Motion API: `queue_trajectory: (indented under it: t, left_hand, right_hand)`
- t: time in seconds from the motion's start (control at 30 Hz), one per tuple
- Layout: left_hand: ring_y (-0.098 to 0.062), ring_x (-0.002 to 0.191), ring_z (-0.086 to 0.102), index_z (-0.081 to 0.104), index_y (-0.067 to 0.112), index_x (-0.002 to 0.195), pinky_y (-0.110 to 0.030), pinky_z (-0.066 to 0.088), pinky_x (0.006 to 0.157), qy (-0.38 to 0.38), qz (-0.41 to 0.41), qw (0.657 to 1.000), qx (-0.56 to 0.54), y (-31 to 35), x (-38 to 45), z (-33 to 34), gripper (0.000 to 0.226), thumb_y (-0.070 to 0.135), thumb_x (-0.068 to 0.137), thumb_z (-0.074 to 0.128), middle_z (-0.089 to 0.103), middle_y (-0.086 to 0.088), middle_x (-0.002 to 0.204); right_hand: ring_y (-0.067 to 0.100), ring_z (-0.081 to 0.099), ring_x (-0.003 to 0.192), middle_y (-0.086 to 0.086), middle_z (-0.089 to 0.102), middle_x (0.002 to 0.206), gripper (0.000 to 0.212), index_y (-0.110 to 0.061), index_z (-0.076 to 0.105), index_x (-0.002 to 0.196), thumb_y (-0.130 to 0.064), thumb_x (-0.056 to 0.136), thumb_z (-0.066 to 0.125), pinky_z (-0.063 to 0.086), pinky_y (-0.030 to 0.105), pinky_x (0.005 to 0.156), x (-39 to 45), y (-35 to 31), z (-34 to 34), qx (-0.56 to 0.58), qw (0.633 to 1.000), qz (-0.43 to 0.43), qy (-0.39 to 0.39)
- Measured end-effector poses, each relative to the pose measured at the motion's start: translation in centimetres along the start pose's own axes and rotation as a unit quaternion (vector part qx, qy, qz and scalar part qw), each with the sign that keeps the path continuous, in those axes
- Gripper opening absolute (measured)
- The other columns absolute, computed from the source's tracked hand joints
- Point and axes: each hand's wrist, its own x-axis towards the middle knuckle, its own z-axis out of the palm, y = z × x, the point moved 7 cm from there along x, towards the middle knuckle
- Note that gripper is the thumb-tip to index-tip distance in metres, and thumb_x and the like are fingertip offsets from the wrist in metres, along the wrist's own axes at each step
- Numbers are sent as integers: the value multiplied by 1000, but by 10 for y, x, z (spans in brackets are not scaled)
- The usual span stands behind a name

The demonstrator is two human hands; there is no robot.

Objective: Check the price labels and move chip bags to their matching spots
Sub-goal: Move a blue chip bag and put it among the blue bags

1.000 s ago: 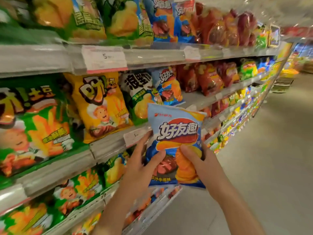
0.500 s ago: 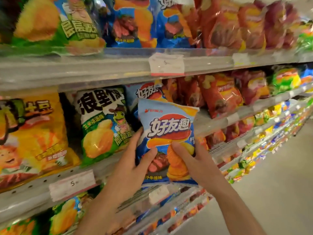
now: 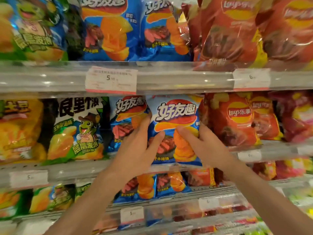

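Note:
A blue chip bag (image 3: 176,114) with white Chinese lettering stands upright at the front of the middle shelf, between a matching blue bag (image 3: 126,119) on its left and red Lay's bags (image 3: 235,119) on its right. My left hand (image 3: 137,150) grips its left edge with the thumb across the front. My right hand (image 3: 203,146) holds its right side. A white price label (image 3: 111,80) reading 5 sits on the shelf rail just above.
Green frog-print bags (image 3: 79,129) and yellow bags (image 3: 18,129) fill the middle shelf to the left. The top shelf holds more blue bags (image 3: 108,29) and red bags (image 3: 228,31). Another label (image 3: 251,78) reads 6. Lower shelves (image 3: 169,194) hold small bags.
I have turned to face the shelves and come closer. Both hands have carried the blue bag up and into the middle shelf, beside the matching blue bag.

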Motion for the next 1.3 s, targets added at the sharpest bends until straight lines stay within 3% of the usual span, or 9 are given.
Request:
queue_trajectory:
  t: [0.37, 0.67, 0.73, 0.8, 0.9, 1.0, 1.13, 1.23, 1.3]
  left_hand:
    - [-30, 79, 66, 23, 13, 154, -47, 55, 67, -21, -38, 998, 52, 24, 58, 36, 67, 44, 102, 53, 68, -12, 95]
    - [-12, 52, 43, -13, 38, 159, -24, 26, 46, -24, -17, 999, 33, 16, 47, 53, 87, 35, 103, 54, 41, 3, 67]
    - [-8, 56, 43, -6, 41, 160, -22, 29, 49, -69, -28, 997, 21, 17, 50, 57, 82, 32, 104, 53, 43, 4, 77]
    - [-6, 71, 50, 0, 40, 161, -21, 42, 63, -103, -43, 994, -22, 16, 56, 60, 80, 28, 104, 54, 54, -3, 115]
    - [2, 105, 45, 7, 35, 162, -13, 36, 89, -104, -53, 990, -81, 15, 61, 59, 81, 19, 102, 58, 31, -3, 160]
    - [-6, 136, 40, 9, 34, 162, -11, 35, 95, -104, -51, 986, -120, 15, 61, 61, 85, 9, 99, 61, 25, 2, 166]
    - [1, 139, 26, 2, 34, 162, 2, 36, 87, -121, -57, 979, -154, 12, 61, 70, 94, 0, 97, 62, 17, 11, 167]
    - [-7, 150, 24, -2, 36, 162, -18, 33, 109, -112, -40, 987, -112, 13, 59, 70, 95, 9, 98, 62, 6, 8, 171]
    - [0, 130, 46, 0, 37, 162, -25, 35, 112, -87, -24, 994, -57, 11, 51, 66, 91, 19, 99, 63, 2, 4, 172]
  right_hand:
    - [11, 61, 116, -5, 64, 128, 62, -21, 38, 147, -44, 95, 64, 49, 31, 103, 63, 23, -45, -35, 999, -29, -4]
    - [15, 57, 127, -10, 57, 130, 72, -20, 19, 156, -33, 100, 61, 44, 27, 104, 57, 54, -19, 33, 999, -20, 12]
    - [18, 57, 126, -7, 54, 133, 84, -24, 4, 160, -34, 99, 61, 43, 30, 104, 58, 50, -22, -6, 999, -38, 23]
    - [23, 56, 128, -1, 50, 146, 90, -39, -7, 158, -36, 99, 60, 44, 40, 109, 60, 43, -30, -72, 993, -81, 36]
    - [29, 45, 141, 7, 39, 158, 80, -46, 2, 158, -33, 100, 56, 39, 50, 115, 70, 42, -35, -134, 985, -106, 6]
    - [25, 40, 144, 6, 36, 160, 73, -34, 12, 161, -31, 102, 55, 34, 44, 120, 77, 49, -36, -149, 985, -85, -33]
    - [20, 40, 143, 3, 35, 161, 75, -30, 9, 162, -27, 103, 55, 34, 37, 120, 79, 50, -38, -126, 989, -68, -39]
    - [21, 35, 147, 2, 30, 163, 74, -30, 8, 162, -25, 103, 53, 30, 29, 118, 77, 49, -35, -134, 988, -63, -33]
    - [25, 27, 152, 4, 20, 167, 74, -29, 8, 162, -30, 103, 53, 27, 33, 120, 74, 49, -34, -157, 985, -66, -23]
